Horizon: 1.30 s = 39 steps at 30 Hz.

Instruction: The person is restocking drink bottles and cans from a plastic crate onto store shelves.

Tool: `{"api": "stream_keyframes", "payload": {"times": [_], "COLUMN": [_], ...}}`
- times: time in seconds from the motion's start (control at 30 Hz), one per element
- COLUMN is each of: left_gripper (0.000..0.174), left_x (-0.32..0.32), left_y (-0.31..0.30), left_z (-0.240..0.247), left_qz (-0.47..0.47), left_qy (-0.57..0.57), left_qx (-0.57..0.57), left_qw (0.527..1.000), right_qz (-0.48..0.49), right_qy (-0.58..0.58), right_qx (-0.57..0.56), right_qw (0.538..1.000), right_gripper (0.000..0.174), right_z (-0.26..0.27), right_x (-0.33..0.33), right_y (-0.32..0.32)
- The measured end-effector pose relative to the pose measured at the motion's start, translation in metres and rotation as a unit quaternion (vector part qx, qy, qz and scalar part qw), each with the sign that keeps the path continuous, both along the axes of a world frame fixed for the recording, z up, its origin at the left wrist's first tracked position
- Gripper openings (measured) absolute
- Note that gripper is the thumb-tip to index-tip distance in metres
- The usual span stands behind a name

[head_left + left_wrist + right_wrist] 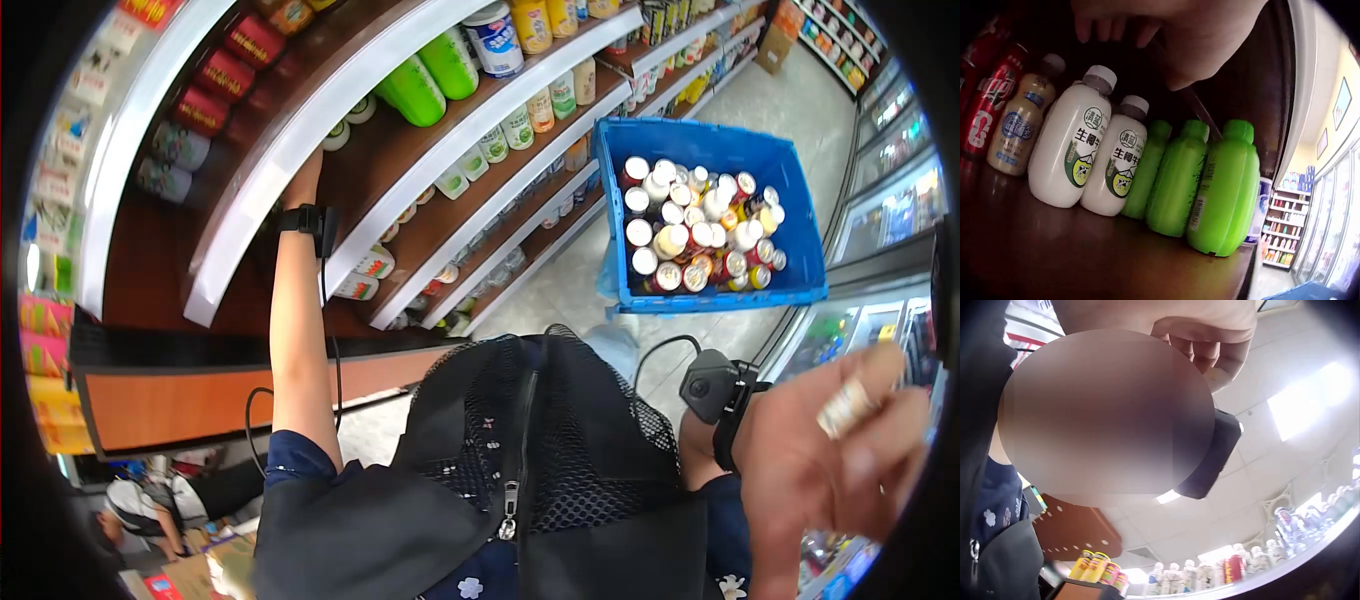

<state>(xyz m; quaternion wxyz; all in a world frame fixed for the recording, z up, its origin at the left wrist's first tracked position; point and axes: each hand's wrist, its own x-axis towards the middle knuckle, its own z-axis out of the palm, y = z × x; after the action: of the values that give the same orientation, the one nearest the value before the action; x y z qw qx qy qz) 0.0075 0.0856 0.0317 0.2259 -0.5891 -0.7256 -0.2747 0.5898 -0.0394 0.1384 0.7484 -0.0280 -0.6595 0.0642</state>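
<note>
In the left wrist view, my left hand (1191, 34) hangs over the bottles inside a shelf, fingers loosely bent and holding nothing. Below it stand two white bottles (1071, 150) and several green bottles (1224, 187). Only the wrist and forearm show clearly in the head view; the shelf edge hides the fingers. My right hand (825, 455) is raised at the right, away from the shelves, its fingers loosely bent. A small pale patch, perhaps a wrapping, is on one finger. The right wrist view shows that hand (1210, 331) at the top.
A blue crate (715, 300) with many cans and bottles stands right of the shelves. A tan bottle (1016, 134) and red cans (991, 103) stand left of the white bottles. Glass-door coolers (895, 205) line the right. A person (150, 505) bends at lower left.
</note>
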Motion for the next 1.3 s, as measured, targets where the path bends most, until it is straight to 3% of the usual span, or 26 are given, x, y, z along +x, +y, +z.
{"api": "stream_keyframes", "payload": {"times": [0.07,0.13,0.2,0.27,0.33,0.37,0.4,0.47,0.53,0.6,0.8,1.13,1.17,1.3], "left_gripper": [0.037,0.036,0.042,0.044,0.050,0.059,0.059,0.061,0.060,0.059,0.057,0.054,0.042,0.044], "left_x": [-0.028,-0.005,0.020,0.027,0.026,0.006,0.005,0.006,0.010,0.016,0.033,0.053,-0.004,0.022], "left_y": [0.023,0.021,0.017,0.028,0.022,0.032,0.039,0.052,0.066,0.072,0.063,0.044,0.051,0.029], "left_z": [-0.015,0.001,0.017,0.029,0.029,0.026,0.030,0.040,0.050,0.054,0.054,0.053,0.028,0.021], "left_qz": [0.018,0.050,0.031,0.039,0.017,0.051,0.049,-0.013,-0.027,-0.043,-0.012,0.060,0.014,0.035], "left_qy": [-0.078,0.062,0.098,0.099,0.127,-0.059,-0.050,0.080,0.079,0.077,-0.043,-0.254,-0.015,-0.051], "left_qx": [0.051,0.112,0.124,0.073,0.095,-0.003,-0.010,-0.009,-0.025,-0.043,-0.016,0.049,0.079,0.116], "left_qw": [0.996,0.991,0.987,0.992,0.987,0.997,0.997,0.997,0.996,0.995,0.999,0.964,0.997,0.991], "right_qz": [-0.008,0.008,-0.024,-0.057,-0.093,-0.097,-0.095,-0.084,-0.076,-0.048,0.001,0.045,0.045,0.035], "right_qy": [-0.008,-0.053,0.042,0.035,0.009,0.009,0.016,-0.024,-0.014,0.028,0.086,0.088,0.087,0.059], "right_qx": [-0.043,-0.115,-0.310,-0.467,-0.504,-0.523,-0.530,-0.576,-0.586,-0.652,-0.697,-0.697,-0.699,-0.699], "right_qw": [0.999,0.992,0.950,0.882,0.859,0.847,0.843,0.813,0.807,0.756,0.712,0.710,0.708,0.712], "right_gripper": [0.065,0.062,0.015,0.014,0.015,0.011,0.011,0.008,0.008,0.007,0.009,0.012,0.012,0.012], "right_z": [-0.020,-0.039,-0.057,-0.125,-0.138,-0.151,-0.164,-0.188,-0.211,-0.233,-0.273,-0.294,-0.292,-0.296], "right_x": [-0.008,-0.014,-0.027,-0.023,-0.026,-0.027,-0.026,-0.024,-0.027,-0.031,-0.037,-0.058,-0.060,-0.060], "right_y": [0.009,0.013,0.004,-0.003,-0.006,-0.009,-0.014,-0.021,-0.026,-0.029,-0.026,-0.007,-0.006,-0.001]}}
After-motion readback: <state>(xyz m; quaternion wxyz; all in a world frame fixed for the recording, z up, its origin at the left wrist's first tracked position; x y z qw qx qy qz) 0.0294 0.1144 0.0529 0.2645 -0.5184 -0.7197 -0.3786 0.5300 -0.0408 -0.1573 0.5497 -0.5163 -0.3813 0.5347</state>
